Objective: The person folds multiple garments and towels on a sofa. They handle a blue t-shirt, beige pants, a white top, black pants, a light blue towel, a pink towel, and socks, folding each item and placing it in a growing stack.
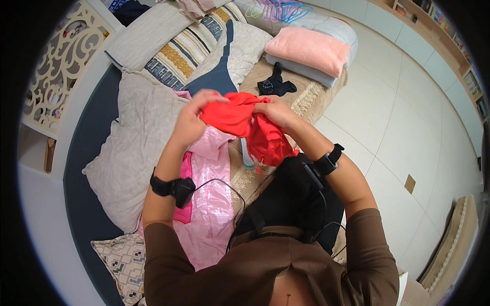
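Note:
Between my two hands a red cloth garment (227,117) is gathered and crumpled, its kind hard to make out. My left hand (193,116), slightly blurred, grips its left end. My right hand (278,112) is closed on the other side, and loose red folds hang below it over my dark trousers (275,191). Beneath and left of the garment lies a shiny pink satin piece of clothing (212,188) with a brighter pink strip. Just beyond my right hand, dark socks (276,82) rest on the beige sofa cover. A pale, light-blue-edged object (247,157) is partly hidden under the red folds.
A folded pink towel (309,51) lies on a grey-blue folded cloth (301,70) at the sofa's far end. Behind are several coloured hangers (280,10). Grey cushions (143,137) and a striped cushion (186,48) line the left; tiled floor (377,127) is right.

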Motion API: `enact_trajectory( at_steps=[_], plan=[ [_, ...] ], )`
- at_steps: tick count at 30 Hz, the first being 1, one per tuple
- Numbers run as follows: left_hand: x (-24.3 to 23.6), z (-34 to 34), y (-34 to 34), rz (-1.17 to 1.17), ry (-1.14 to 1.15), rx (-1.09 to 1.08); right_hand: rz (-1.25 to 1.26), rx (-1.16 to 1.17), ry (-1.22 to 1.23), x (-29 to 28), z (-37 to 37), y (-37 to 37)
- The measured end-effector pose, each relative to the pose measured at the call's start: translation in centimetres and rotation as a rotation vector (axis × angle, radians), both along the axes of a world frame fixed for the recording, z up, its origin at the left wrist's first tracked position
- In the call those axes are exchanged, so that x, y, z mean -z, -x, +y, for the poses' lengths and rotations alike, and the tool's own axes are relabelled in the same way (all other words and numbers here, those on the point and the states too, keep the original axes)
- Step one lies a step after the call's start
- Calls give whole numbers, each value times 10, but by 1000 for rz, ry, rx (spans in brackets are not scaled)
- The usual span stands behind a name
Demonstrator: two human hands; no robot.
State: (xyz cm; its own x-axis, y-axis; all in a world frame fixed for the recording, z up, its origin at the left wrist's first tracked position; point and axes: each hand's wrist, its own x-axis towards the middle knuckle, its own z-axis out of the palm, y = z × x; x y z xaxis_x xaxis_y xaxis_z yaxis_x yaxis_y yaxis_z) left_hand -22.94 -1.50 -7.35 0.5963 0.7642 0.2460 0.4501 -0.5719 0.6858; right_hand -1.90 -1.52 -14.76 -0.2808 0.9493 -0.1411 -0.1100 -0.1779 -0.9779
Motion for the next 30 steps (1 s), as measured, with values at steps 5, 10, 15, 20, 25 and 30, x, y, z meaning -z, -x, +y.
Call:
enact_trajectory(
  at_steps=[5,10,15,20,25,30],
  plan=[
    [85,-15,0,-385,221,95,-675,94,-555,14,-14,9],
    [145,-1,-19,-267,591,111,-209,-96,-648,16,-22,25],
    [158,28,-28,-615,893,-247,196,427,-233,58,38,2],
    [186,68,-38,-593,1217,-118,-16,376,-181,142,113,-6],
    [231,104,-49,-729,1296,-311,-1298,466,-613,203,175,-45],
    [239,142,-56,-807,844,-513,-1497,457,-850,232,221,-65]
  ],
)
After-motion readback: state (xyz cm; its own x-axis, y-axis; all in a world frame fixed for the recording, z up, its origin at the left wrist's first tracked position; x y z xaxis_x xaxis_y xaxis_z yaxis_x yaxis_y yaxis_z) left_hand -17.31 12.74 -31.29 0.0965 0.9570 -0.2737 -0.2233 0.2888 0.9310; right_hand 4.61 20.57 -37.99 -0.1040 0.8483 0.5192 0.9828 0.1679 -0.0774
